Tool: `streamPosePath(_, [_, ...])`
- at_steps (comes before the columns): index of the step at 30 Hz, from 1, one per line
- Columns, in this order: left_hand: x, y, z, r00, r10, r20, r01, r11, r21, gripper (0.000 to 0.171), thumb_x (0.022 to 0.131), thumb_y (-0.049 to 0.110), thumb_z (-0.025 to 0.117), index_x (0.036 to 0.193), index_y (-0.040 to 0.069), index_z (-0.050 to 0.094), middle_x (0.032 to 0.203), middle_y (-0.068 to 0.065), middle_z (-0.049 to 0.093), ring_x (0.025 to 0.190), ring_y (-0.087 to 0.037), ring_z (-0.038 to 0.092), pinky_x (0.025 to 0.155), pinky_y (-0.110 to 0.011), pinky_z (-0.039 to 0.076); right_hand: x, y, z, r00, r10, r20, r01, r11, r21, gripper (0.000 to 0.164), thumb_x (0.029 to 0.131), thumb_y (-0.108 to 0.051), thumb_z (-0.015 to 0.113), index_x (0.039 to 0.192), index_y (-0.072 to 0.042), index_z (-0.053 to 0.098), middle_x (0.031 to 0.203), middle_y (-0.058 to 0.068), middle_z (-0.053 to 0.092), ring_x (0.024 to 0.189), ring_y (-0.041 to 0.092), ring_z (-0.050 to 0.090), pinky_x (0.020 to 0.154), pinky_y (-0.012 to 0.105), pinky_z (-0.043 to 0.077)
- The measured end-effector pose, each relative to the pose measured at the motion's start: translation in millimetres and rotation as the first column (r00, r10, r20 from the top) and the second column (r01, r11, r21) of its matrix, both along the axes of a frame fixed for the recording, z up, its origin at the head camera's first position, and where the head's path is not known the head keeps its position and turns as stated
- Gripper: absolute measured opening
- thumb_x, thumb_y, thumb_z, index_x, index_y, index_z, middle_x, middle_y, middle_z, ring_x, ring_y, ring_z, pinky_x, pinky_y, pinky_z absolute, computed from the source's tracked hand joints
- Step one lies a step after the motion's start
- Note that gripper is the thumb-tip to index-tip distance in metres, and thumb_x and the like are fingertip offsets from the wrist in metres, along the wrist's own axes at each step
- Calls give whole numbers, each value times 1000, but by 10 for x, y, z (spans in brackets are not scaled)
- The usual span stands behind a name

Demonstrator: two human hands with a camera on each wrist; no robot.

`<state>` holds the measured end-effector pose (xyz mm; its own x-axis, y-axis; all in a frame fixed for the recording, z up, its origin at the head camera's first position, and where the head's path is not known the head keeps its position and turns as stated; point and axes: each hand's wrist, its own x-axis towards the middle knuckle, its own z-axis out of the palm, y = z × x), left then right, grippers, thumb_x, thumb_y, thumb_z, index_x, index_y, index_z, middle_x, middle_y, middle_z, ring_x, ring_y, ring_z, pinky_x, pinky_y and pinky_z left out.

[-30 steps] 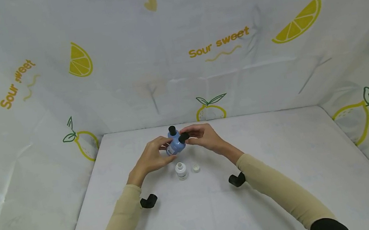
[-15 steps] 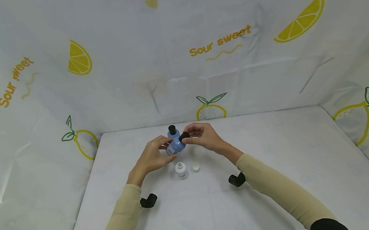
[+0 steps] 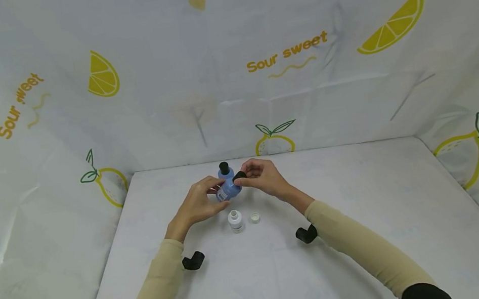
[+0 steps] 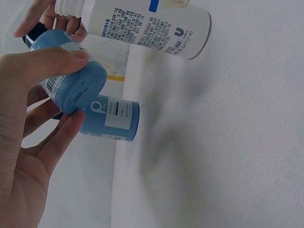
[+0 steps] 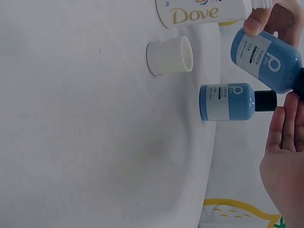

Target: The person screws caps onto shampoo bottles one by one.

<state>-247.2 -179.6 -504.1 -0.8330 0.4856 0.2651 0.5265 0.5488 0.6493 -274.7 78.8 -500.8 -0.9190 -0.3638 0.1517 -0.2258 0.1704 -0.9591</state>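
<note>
My left hand (image 3: 196,204) grips the body of a small blue bottle (image 4: 71,97), tilted and held off the table. Its black cap (image 3: 238,175) is pinched by my right hand (image 3: 267,180), with the thumb on the near side. Behind it stands a second blue bottle (image 5: 227,102), upright on the table with its black cap on. Nearer the person is a white Dove bottle (image 3: 236,222), upright, its neck uncovered. To the right of that sits a white cap (image 5: 166,56) on the table. Part of the black cap is hidden by the right fingers.
The white tabletop (image 3: 366,203) ends at a pale curtain (image 3: 159,104) printed with lemons. Two short black pieces, a left one (image 3: 193,261) and a right one (image 3: 306,234), jut from the forearms near the wrists.
My right thumb has moved over the black cap, covering more of it, and the right fingers have shifted slightly up. The left hand and the bottles stay about where they were.
</note>
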Motion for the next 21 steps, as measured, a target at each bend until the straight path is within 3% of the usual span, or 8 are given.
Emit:
streamPosePath(15, [-5,26,38,1000,1,15,-1,1000,16,60,84,9,92,138,-4,69,123,-16,74,111,-31,77,99,-42,69,50,-2,97,1000,-15,25,15,1000,4,26,94,-8,85,113,-1,68,102,3,67,86,8,65,78,13,58])
streamPosePath(18, [1,19,40,1000,2,6,-2,1000,15,60,84,8,93,137,-4,69,123,-16,74,110,-31,77,99,-42,69,55,9,112,1000,11,25,-11,1000,-4,30,94,-6,84,119,0,68,110,8,69,93,8,68,84,13,59])
streamPosePath(21, [5,10,37,1000,6,2,-6,1000,15,60,83,9,93,137,-4,69,122,-16,74,110,-31,77,99,-42,69,56,38,118,997,67,23,-67,997,-29,38,94,-3,83,129,1,68,126,16,71,110,13,72,99,15,61])
